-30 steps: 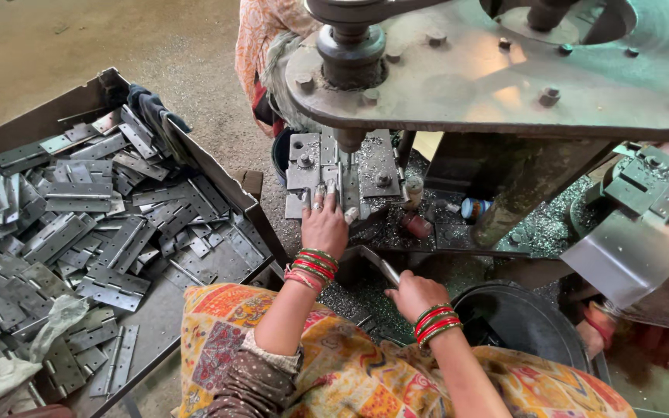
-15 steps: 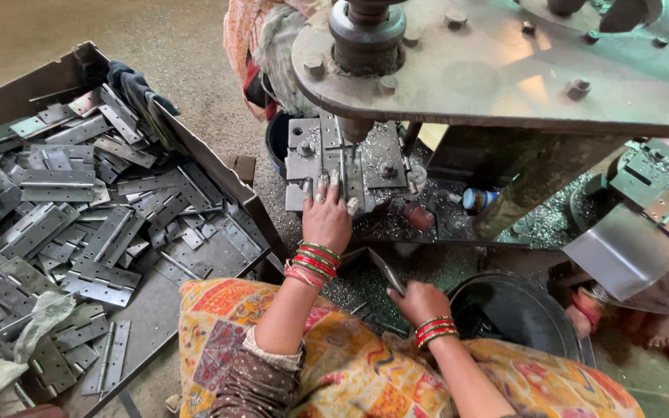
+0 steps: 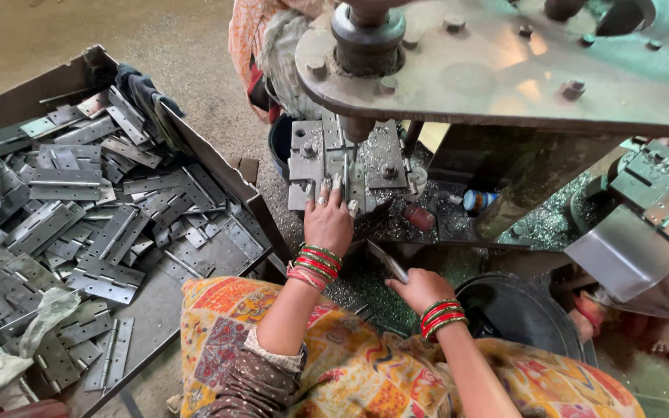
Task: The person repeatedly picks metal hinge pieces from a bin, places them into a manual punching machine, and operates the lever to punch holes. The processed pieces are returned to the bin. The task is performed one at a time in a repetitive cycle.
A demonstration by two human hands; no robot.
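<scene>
My left hand [image 3: 328, 219] reaches forward to the grey die block [image 3: 307, 159] of a press machine, its fingertips resting on a metal piece at the block's front edge under the ram [image 3: 359, 128]. My right hand [image 3: 418, 288] is lower and nearer, closed around a flat grey metal hinge plate [image 3: 386, 262] that sticks up to the left. Both wrists carry red and green bangles. A patterned orange cloth [image 3: 350, 379] covers my lap.
A large metal tray [image 3: 226, 174] on the left holds several grey hinge plates and a white rag [image 3: 9, 348]. The press's heavy steel arm [image 3: 520, 70] spans above. A dark round bucket [image 3: 520, 310] sits at the right, with metal shavings around. Another person sits behind the machine.
My left hand has stayed at the die block, fingers shifting slightly on the piece. My right hand has drawn a little nearer with the hinge plate. The view has tilted down.
</scene>
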